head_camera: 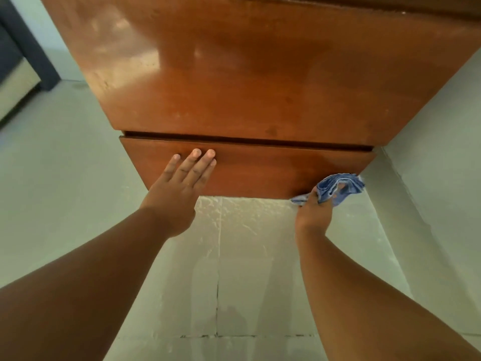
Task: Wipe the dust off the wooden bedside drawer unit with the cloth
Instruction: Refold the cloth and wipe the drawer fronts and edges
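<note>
The one camera sits on the person's head and faces forward and steeply down, close over the wooden drawer unit [247, 74]. The unit's top fills the far half of the wide-angle view, its drawer front [273, 168] sits mid-frame, and the tiled floor [247, 256] lies near. The left hand [179, 188] and right hand [313, 212] reach in from the near corners, forearms large.

This is a room in a home, probably a bedroom. A polished wooden drawer unit [260, 74] stands on a pale tiled floor [247, 282] beside a plain pale wall [442, 152]. Dark upholstered furniture [18, 48] shows partly at the left edge.
</note>
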